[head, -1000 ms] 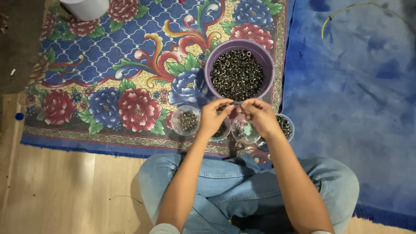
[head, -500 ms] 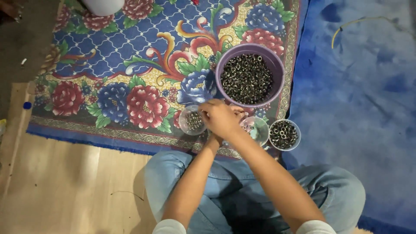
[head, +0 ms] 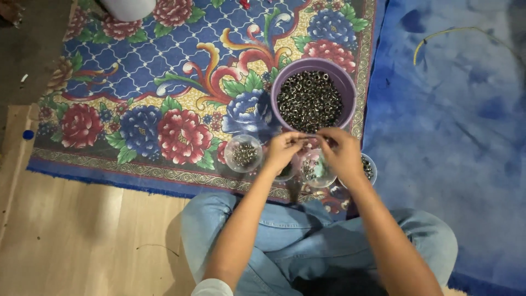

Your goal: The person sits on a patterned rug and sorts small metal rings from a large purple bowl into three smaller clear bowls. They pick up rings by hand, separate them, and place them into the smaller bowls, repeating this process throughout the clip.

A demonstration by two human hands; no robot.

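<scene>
Left hand and right hand: fingertips pinched together, on what I cannot tell | purple bowl of metal eyelets just beyond | clear cups beneath, within reach.

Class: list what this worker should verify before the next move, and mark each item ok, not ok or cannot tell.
1. Purple bowl holds metal rings: ok.
2. Left hand and right hand meet over the cups: ok.
3. A ring is pinched between the fingers: cannot tell.
4. Left cup upright on the rug: ok.
5. Middle cup has room left: ok.
</scene>
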